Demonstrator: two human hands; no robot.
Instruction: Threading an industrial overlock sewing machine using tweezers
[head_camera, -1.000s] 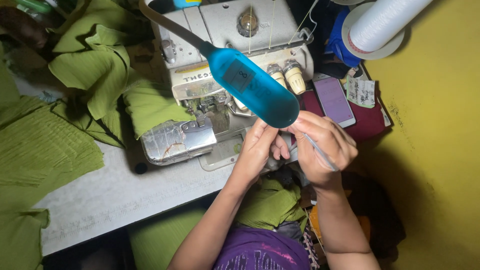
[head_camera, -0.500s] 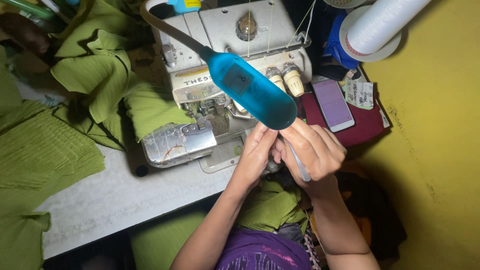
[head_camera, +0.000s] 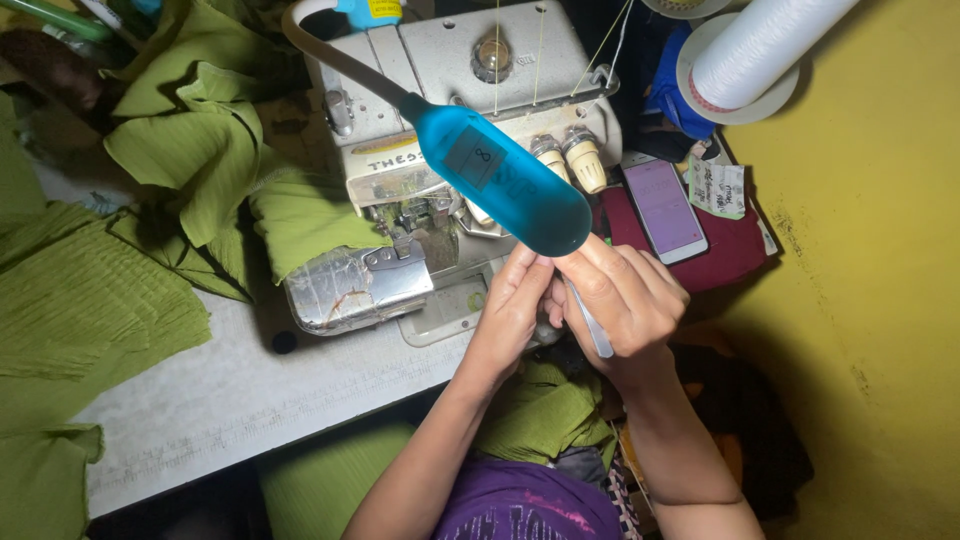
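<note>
Tweezers (head_camera: 592, 325) slant down-right, pinched by right hand (head_camera: 625, 300); left hand (head_camera: 515, 300) touching.

Counted in view: one overlock sewing machine (head_camera: 440, 150), one blue gooseneck lamp (head_camera: 505, 180), one phone (head_camera: 665, 208), one white thread cone (head_camera: 755, 50), two tension knobs (head_camera: 565, 160), two hands (head_camera: 620, 300).

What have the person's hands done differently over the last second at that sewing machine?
The right hand has drawn in against the left hand below the blue lamp head, and the thin pale tool it holds now points downward. The sewing machine, green cloth and phone stayed put.
</note>
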